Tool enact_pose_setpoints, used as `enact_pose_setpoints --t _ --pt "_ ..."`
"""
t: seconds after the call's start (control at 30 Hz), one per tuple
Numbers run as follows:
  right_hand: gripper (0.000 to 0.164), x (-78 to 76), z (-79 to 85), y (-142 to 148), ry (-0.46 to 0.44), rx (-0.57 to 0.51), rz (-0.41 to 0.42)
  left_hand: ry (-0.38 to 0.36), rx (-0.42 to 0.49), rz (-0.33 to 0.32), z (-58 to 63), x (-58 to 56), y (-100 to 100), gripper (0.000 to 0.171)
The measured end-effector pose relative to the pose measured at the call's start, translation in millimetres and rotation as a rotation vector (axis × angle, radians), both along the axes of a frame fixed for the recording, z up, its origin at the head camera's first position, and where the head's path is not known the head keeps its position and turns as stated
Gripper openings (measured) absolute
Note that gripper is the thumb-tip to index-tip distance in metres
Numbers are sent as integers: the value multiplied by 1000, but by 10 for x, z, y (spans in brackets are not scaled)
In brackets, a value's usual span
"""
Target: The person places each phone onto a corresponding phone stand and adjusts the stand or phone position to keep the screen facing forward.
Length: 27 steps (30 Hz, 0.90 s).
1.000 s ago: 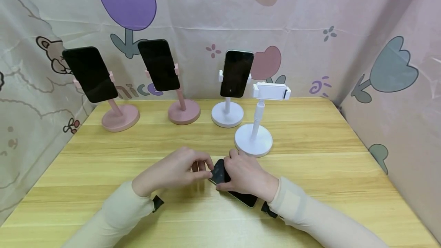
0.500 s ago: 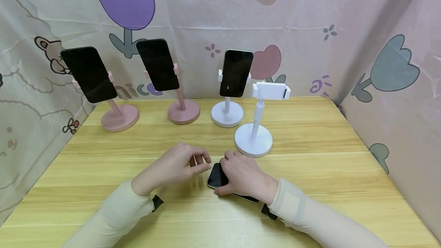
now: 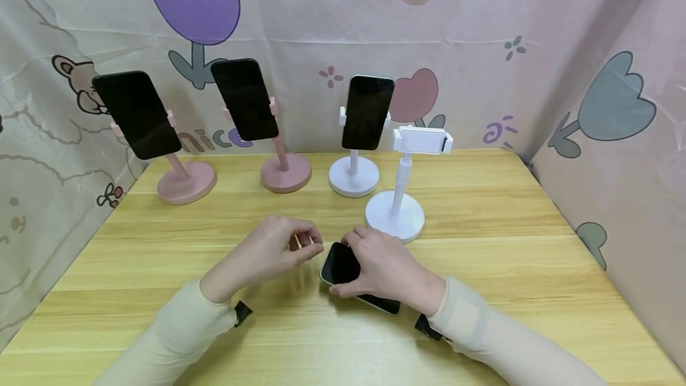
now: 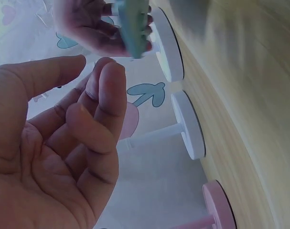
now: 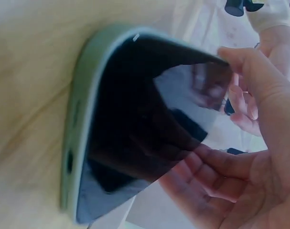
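My right hand (image 3: 382,264) grips a smartphone (image 3: 342,264) by its long edges, thumb on the near side and fingers on the far side. In the right wrist view the phone (image 5: 135,109) has a dark glossy screen and a pale green frame, and its port end is close to the wood. Just left of the phone, my left hand (image 3: 270,250) hovers with fingers loosely bent; its palm holds nothing in the left wrist view. Behind the right hand stands a white phone stand (image 3: 395,216), its horizontal clamp (image 3: 423,140) without a phone.
Along the back of the wooden table (image 3: 482,243) are two pink stands (image 3: 187,183) and another white stand (image 3: 354,177), each holding a dark phone (image 3: 367,112) upright. A printed curtain (image 3: 300,11) hangs behind and at both sides.
My left hand has drawn back left, away from the phone's corner that its fingertips were at. My right hand has tipped the phone's left end up from the table.
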State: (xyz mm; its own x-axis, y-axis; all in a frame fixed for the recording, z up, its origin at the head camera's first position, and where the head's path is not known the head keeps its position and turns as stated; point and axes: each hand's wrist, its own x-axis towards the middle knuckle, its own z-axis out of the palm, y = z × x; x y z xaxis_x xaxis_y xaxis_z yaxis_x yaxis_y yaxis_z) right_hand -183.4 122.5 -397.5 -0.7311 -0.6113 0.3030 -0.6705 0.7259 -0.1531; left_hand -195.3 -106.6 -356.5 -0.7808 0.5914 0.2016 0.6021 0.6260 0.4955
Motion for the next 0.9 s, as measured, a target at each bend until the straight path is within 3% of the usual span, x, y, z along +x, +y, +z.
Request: enact_pose_setpoints --t 0.57,0.9 --pt "68 5 78 67 2 -319 93 0 6 -1 24 -25 8 5" --pt "69 18 121 98 -8 -444 139 18 8 -8 32 -50 50 5"
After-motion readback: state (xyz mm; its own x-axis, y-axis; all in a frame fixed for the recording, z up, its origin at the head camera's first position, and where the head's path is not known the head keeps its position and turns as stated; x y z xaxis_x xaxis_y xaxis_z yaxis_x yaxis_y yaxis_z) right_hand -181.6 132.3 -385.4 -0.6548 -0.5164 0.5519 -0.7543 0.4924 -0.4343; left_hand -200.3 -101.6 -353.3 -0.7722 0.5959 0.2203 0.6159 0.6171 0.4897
